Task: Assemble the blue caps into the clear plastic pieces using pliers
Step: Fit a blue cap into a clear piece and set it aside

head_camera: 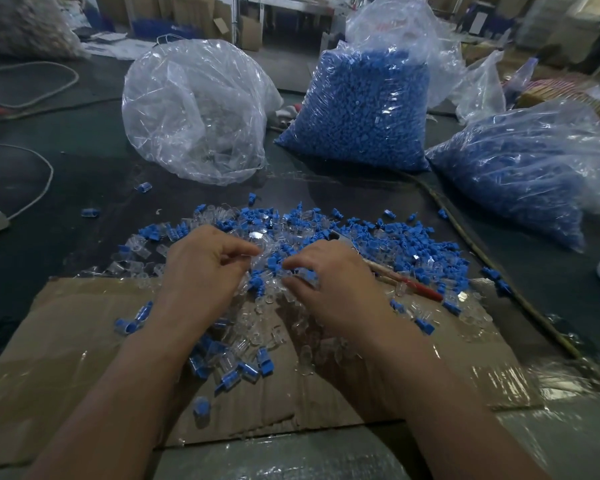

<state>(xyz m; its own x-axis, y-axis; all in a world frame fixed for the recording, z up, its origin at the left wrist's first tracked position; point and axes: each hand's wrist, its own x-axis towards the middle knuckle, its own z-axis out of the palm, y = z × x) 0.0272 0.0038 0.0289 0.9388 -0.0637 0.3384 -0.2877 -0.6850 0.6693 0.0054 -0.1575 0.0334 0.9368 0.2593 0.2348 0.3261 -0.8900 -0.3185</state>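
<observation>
Dim workshop, cardboard boxes (250, 32) behind.

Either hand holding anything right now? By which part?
Left hand pinches a clear plastic piece at its near edge, between thumb and forefinger. Right hand is curled; whether it holds anything cannot be told. Pliers lie unheld.

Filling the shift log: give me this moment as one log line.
left hand: pinches clear piece | right hand: curled over pile, grip unclear | pliers: lying on pile, unheld

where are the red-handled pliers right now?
Head view: red-handled metal pliers lie just right of the right hand, atop the scattered blue plastic caps.
</observation>
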